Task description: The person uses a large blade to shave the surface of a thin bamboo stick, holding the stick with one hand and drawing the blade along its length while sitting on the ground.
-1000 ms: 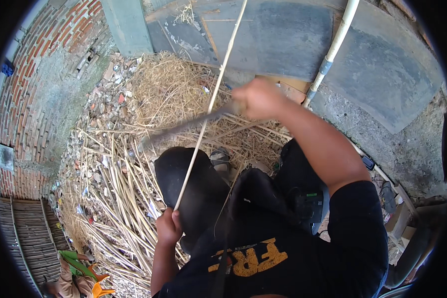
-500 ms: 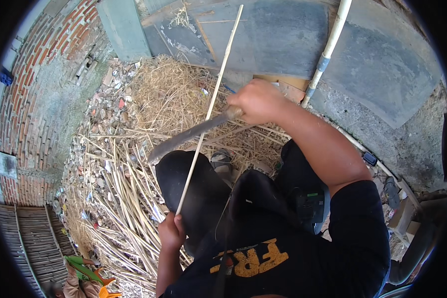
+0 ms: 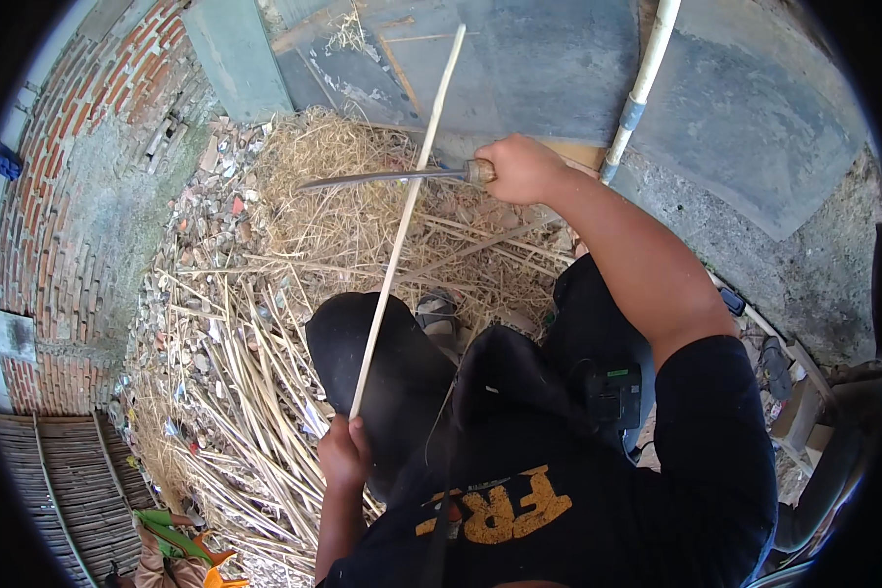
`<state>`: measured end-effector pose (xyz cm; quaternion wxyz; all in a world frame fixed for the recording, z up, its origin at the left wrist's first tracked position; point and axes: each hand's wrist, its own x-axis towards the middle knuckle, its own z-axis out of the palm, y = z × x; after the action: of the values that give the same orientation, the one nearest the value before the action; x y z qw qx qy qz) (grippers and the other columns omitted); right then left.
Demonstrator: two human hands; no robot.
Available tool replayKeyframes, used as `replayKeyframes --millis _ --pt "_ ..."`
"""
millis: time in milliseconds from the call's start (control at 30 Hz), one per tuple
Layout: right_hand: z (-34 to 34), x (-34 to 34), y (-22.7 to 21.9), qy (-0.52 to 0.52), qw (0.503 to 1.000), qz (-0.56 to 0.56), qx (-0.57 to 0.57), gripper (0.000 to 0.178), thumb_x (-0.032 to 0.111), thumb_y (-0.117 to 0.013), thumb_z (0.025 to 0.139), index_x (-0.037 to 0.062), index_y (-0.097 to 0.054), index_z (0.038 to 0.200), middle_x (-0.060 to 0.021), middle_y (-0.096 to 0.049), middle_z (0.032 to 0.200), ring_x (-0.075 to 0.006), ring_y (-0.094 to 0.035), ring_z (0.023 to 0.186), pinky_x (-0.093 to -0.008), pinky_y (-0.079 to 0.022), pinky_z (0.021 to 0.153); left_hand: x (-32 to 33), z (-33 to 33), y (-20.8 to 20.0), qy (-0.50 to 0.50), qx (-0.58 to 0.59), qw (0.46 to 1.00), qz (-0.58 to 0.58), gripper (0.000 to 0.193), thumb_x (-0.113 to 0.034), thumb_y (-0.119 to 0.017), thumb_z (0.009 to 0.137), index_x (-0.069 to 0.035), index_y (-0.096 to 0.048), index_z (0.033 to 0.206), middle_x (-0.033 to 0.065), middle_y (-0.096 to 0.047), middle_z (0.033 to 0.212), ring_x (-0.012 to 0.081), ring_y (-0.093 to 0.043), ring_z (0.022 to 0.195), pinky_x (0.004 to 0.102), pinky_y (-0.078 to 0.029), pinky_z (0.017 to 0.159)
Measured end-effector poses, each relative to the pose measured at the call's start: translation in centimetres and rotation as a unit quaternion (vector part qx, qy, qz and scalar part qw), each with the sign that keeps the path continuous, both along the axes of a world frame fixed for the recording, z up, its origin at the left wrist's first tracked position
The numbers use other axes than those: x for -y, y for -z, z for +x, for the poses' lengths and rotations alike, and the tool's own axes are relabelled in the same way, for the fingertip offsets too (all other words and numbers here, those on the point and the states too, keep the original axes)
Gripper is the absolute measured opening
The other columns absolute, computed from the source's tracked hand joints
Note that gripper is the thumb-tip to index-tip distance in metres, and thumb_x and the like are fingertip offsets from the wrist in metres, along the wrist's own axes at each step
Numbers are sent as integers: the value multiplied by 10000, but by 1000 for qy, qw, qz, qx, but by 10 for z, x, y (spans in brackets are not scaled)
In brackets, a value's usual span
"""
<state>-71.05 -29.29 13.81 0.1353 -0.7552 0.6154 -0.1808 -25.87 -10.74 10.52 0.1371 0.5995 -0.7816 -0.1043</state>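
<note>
My left hand is closed round the lower end of a long, pale, thin stick, which slants up and away past my knee. In my right hand is the wooden handle of a machete. Its long dark blade reaches leftward across the upper part of the stick, seen nearly edge-on. The blade appears to touch the stick, though I cannot tell how firmly. Most fingers of my right hand are hidden behind its back.
Many cut pale sticks lie in a pile to my left. Ahead is a heap of shavings beside rubble. Grey panels and a white pipe stand at the far side. Another person's sleeve shows at lower left.
My right hand with the machete has moved farther away and slightly right, sliding up along the stick. The blade has turned from slanting to nearly level. My left hand keeps its hold.
</note>
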Motion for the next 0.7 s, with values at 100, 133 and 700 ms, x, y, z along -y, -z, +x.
replayKeyframes --millis 100,133,700 --pt "-1 2 -5 40 998 -16 -54 179 107 -632 703 110 -669 878 -147 -680 758 -370 -683 797 -490 -541 708 -1 -1 -8 5 -3 1000 -8 308 -261 -495 1018 -47 -490 797 220 -538 570 467 -567 544 544 -426 500" --pt "6 -3 -13 24 998 -9 -50 154 134 -632 728 119 -674 875 -138 -687 785 -364 -685 810 -492 -540 716 -1 2 -9 13 3 1000 -2 307 -255 -497 1017 -45 -489 793 221 -540 572 466 -570 546 539 -427 499" --pt "24 -13 -25 -85 993 -60 -45 177 129 -657 789 136 -685 963 -139 -703 839 -332 -700 823 -473 -558 762 0 13 -2 24 -29 999 19 307 -243 -483 1021 -40 -511 792 209 -532 566 460 -566 539 511 -426 495"
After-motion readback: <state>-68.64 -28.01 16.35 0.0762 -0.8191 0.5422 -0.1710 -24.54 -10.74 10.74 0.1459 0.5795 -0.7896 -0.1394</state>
